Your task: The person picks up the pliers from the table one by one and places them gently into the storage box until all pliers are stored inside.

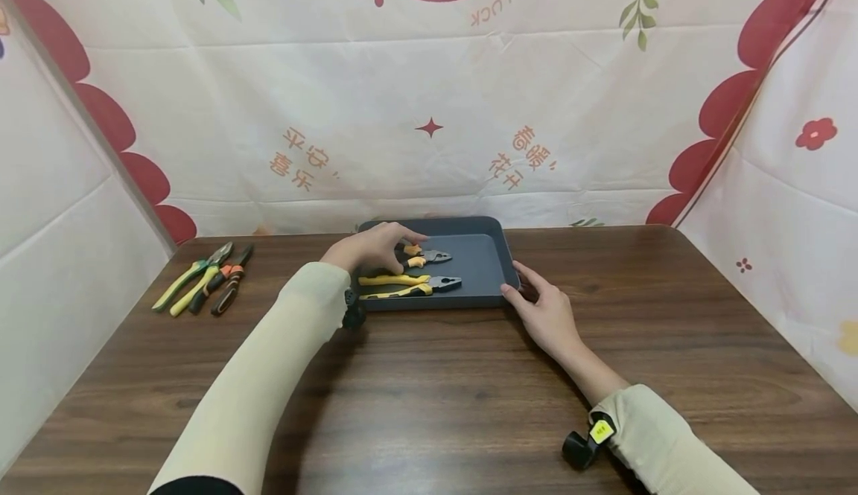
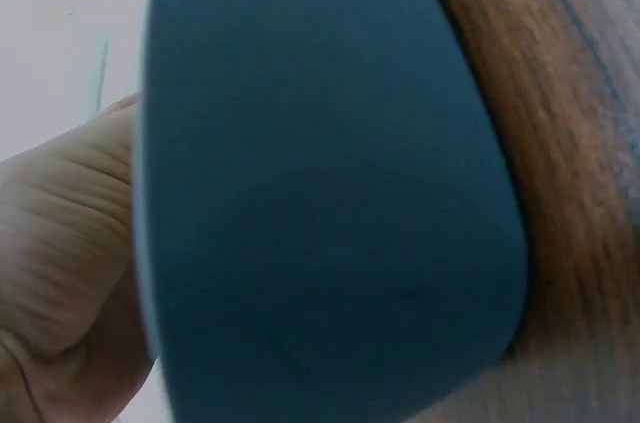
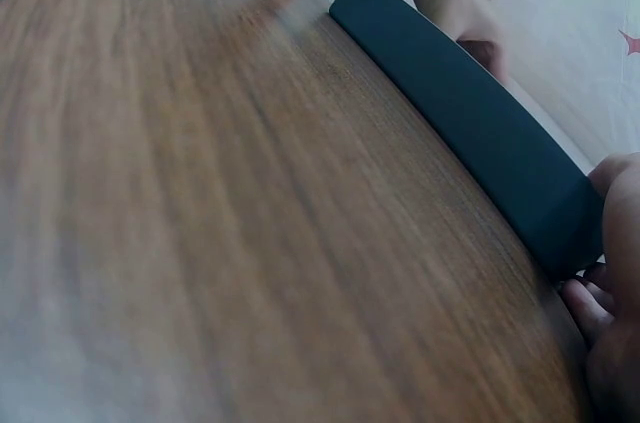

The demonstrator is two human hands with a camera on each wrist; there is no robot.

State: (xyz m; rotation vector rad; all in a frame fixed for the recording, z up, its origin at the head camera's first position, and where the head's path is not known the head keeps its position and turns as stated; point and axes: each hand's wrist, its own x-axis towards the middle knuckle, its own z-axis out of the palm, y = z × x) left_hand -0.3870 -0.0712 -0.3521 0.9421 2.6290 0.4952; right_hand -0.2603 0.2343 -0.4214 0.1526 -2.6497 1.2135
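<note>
On the far left of the tabletop point(image 1: 442, 398), green-and-yellow pliers point(image 1: 217, 255) lie just beside black-and-orange pliers point(image 1: 237, 270), heads at the far end and handles spread toward the near left. To their right, a pale left sleeve point(image 1: 268, 368) reaches in from the near edge, with a black wrist camera point(image 1: 351, 309) below the cuff. The left hand point(image 1: 375, 248) leans over the left end of a dark blue-grey tray point(image 1: 479, 257), which sits at the far middle of the tabletop. Its thumb and forefinger curve around the handles of the far pliers point(image 1: 417, 262); whether that grip is clamped on them I cannot tell. Those pliers are inside the tray, head to the right, handles partly hidden. On their near side, along the tray's near wall, the yellow-and-black near pliers point(image 1: 424, 289) also lie head to the right, handles slightly parted. At the tray's near right corner, the right hand point(image 1: 546, 316) has its grip clamped on the tray between thumb and fingers. Further right and nearer come another wrist camera point(image 1: 579, 449) and the right sleeve point(image 1: 670, 443).
</note>
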